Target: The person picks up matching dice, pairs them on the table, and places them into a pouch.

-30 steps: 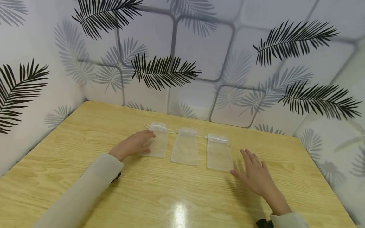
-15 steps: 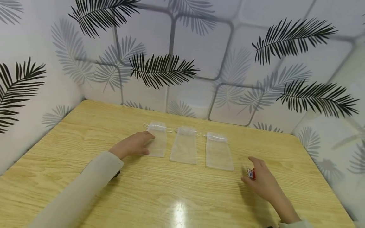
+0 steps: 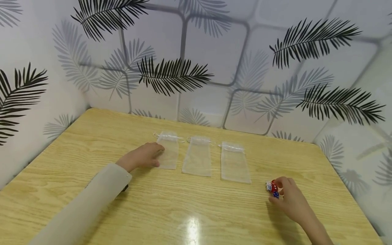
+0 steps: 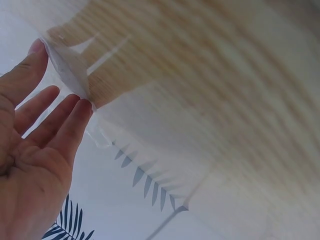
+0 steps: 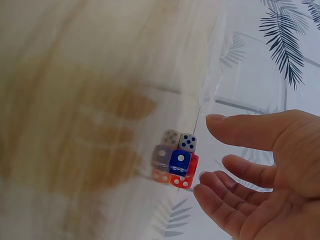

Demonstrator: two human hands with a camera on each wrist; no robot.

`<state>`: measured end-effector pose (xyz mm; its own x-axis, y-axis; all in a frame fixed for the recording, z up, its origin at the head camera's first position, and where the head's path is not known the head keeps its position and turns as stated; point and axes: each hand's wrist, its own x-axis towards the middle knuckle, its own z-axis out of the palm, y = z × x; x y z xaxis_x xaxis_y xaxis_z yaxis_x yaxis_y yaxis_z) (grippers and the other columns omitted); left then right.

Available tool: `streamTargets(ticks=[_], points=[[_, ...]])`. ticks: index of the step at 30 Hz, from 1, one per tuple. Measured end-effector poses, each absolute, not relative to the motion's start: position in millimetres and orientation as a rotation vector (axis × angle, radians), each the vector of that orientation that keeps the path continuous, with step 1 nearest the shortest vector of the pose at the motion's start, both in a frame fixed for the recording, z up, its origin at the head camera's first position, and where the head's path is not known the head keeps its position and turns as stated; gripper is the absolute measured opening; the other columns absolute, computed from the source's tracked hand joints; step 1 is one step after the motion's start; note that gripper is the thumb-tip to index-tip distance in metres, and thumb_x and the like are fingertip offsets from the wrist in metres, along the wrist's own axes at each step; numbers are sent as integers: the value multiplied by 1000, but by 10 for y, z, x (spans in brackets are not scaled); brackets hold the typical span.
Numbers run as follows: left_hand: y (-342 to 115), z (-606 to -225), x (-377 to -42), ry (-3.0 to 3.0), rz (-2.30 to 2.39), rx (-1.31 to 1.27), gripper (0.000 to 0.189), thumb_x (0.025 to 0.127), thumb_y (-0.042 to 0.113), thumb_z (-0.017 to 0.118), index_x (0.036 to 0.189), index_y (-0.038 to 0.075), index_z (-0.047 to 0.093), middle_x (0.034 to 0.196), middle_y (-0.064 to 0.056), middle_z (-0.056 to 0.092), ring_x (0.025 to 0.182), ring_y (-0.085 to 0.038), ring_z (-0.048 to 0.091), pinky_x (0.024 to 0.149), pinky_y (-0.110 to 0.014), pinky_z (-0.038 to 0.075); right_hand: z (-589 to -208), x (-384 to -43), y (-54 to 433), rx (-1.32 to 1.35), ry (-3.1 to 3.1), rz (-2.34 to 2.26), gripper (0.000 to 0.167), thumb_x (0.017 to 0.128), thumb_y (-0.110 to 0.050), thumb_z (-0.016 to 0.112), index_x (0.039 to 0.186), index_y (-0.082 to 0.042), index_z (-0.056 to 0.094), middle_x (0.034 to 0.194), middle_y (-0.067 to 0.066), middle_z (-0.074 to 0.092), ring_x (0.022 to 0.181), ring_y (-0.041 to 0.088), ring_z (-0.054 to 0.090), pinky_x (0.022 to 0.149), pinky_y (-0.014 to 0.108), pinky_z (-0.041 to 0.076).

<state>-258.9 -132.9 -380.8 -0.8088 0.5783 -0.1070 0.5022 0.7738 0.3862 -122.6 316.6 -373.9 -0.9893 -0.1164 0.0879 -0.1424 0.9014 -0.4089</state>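
A smooth, pale wall [image 3: 208, 109] fills the background, printed with black and grey feathery fronds and soft grey lines that form rounded squares. Before it spreads the desk [image 3: 165, 204], its yellowish, wood-grained top ending in rounded far corners and glossy enough to throw back a bright patch of light. A plain, off-white cloth sleeve [image 3: 85, 207] crosses its left part.

Both hands are bare. The left hand [image 3: 142, 157] is open, reaching over the left pouch [image 3: 169, 154], its thumb and fingertips spread along that pouch's pale edge. The right hand [image 3: 291, 200] curves loosely beside the dice, thumb and fingers parted and gripping nothing.

Beside the left pouch lie the middle pouch [image 3: 197, 158] and the right pouch [image 3: 235, 165]; all three are flat, roughly rectangular, sheer and whitish, letting the wood grain show through, with gathered necks and thin, pale cords [image 3: 181, 137] towards the wall.

Smallest are the shiny, round-cornered dice, clustered on the desk to the right of the right pouch: a white die [image 3: 268, 185] with blue pips, a red die [image 3: 274, 188] and a blue die [image 3: 276, 195], both with white pips.
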Motion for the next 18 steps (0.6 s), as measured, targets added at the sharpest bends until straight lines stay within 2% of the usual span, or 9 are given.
streamTargets(ticks=[6, 11, 18], points=[[-1332, -3829, -2601, 2758, 494, 863, 50, 88, 15, 67, 130, -7, 50, 133, -26, 50, 124, -42, 47, 105, -52, 38, -3749, -1237, 3234, 174, -3038, 621, 32, 76, -5, 75, 99, 9, 58, 90, 15, 57, 76, 21, 60, 65, 35, 51], [-1328, -3816, -2580, 2762, 495, 878, 45, 88, 13, 67, 125, -9, 53, 131, -26, 52, 121, -42, 49, 102, -50, 41, -3762, -1243, 3274, 153, -3066, 676, 25, 76, -1, 72, 97, 9, 62, 89, 13, 61, 75, 23, 64, 64, 32, 53], [-1328, -3781, -2557, 2770, 492, 877, 42, 88, 13, 67, 123, -7, 55, 129, -25, 53, 120, -41, 50, 100, -49, 41, -3798, -1240, 3317, 142, -3055, 738, 24, 75, 2, 73, 96, 7, 63, 88, 12, 65, 74, 23, 67, 61, 26, 53]])
